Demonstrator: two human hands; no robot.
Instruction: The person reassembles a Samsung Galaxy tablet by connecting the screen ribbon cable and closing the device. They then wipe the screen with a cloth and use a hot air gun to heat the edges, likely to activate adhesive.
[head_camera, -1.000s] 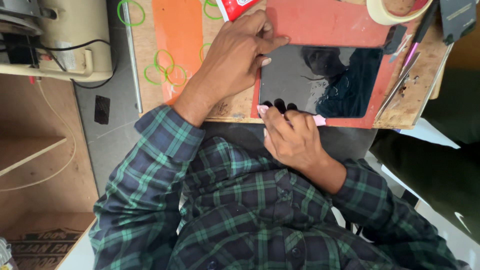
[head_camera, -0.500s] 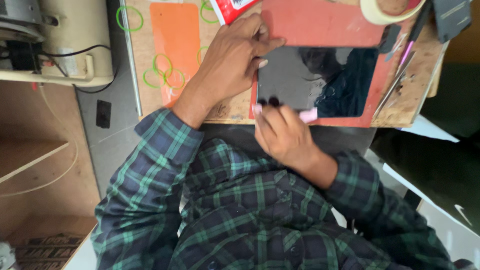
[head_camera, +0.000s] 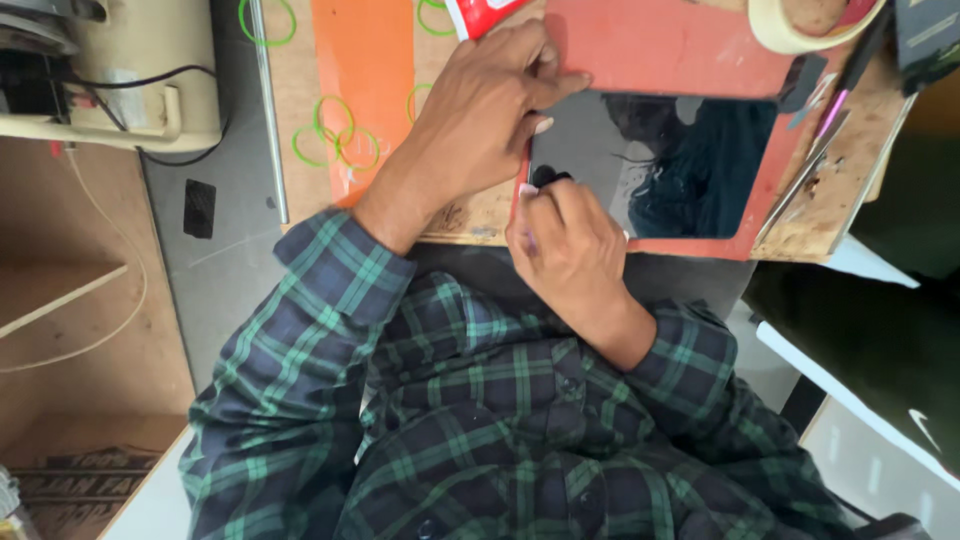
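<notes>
Glossy black tablet (head_camera: 670, 165) lies flat on a red mat (head_camera: 660, 50); right hand (head_camera: 570, 240) pinches something small at its 9 o'clock corner, left hand (head_camera: 480, 110) presses flat at 10.

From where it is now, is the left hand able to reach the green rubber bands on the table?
Probably yes. The left hand rests at the tablet's left edge, and the green rubber bands lie close beside the wrist with nothing between.

Illumination is even, diffuse daylight; no hard shadows fall on the desk (head_camera: 470, 215). The glossy black tablet screen (head_camera: 690, 160) shows a pale grey sheen on its left half and a dark mirrored reflection on its right. Focus is sharp centrally; the plaid sleeves (head_camera: 290, 360) soften slightly. Straight edges bow near the frame borders.
</notes>
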